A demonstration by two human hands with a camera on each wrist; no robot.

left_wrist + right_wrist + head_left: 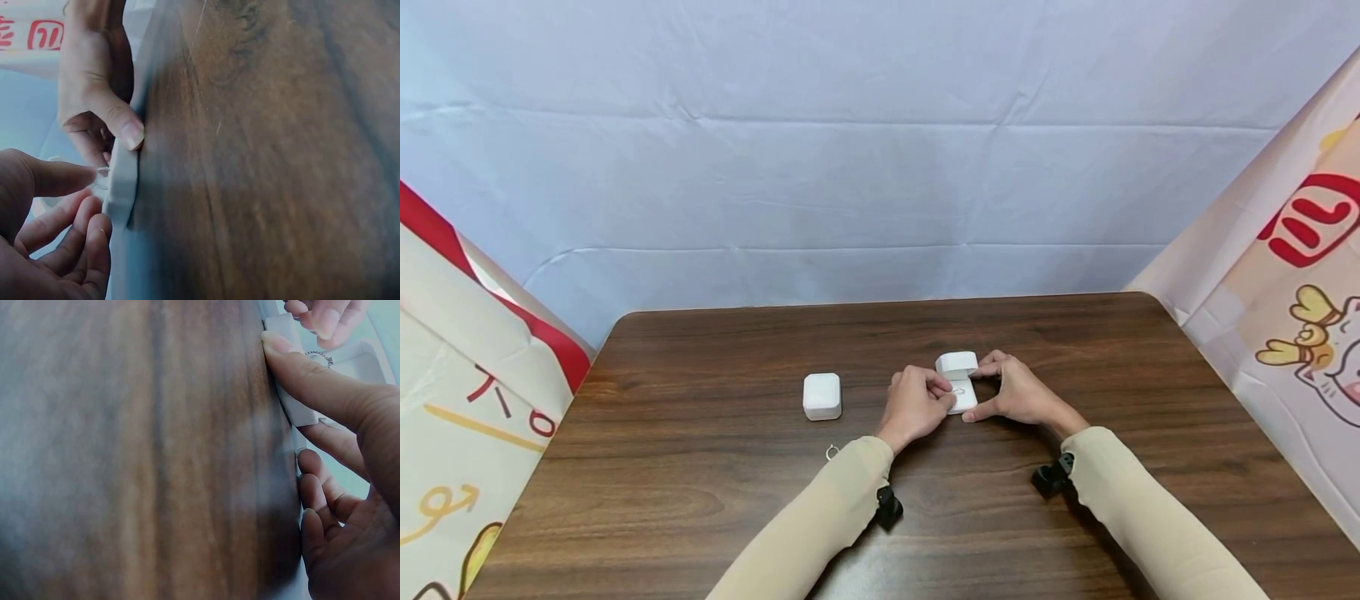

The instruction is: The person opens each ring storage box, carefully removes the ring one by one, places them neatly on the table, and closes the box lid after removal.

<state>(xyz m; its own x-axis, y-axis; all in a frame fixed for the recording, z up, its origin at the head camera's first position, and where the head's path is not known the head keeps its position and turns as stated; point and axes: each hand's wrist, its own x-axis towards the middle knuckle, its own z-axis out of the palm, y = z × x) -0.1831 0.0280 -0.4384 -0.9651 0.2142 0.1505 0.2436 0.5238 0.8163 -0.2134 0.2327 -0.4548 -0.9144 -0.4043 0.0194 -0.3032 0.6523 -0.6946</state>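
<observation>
An opened white ring box stands on the table with its lid raised at the back. A silvery ring with a beaded band sits upright in it. My left hand is at the box's left side, its thumb and forefinger pinching at the ring's edge; the fingertips partly cover the ring in the left wrist view. My right hand holds the box from the right, thumb against the front wall and forefinger towards the back by the lid.
A closed white ring box stands to the left. Nearer me, a second ring lies on the brown wooden table, beside my left sleeve. A pale cloth hangs behind the table, and printed cloths hang at both sides.
</observation>
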